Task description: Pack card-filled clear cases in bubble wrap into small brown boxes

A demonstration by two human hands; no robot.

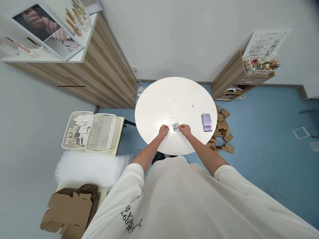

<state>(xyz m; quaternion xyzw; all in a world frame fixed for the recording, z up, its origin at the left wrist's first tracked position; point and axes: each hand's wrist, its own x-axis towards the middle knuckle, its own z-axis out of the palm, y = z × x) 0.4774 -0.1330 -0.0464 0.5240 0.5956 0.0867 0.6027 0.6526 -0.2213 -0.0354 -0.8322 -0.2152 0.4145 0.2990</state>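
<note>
In the head view, an open clear plastic case (173, 120) lies on the near half of a round white table (159, 96), its lid part folded away from me. Over its near half is a small card of green press-on nails (175, 126), slightly tilted. My right hand (185, 129) pinches this card at its right edge. My left hand (163, 130) has its fingers closed at the left edge of the case. The exact grip of the left fingertips is too small to see well.
A purple stack of cards (206, 122) lies at the table's right. Flattened brown boxes (221, 127) cover the floor beside it. On the left stand white baskets (101, 132), white wrapping (87, 169) and folded cartons (69, 210). Wooden cabinets (112, 56) flank the back wall.
</note>
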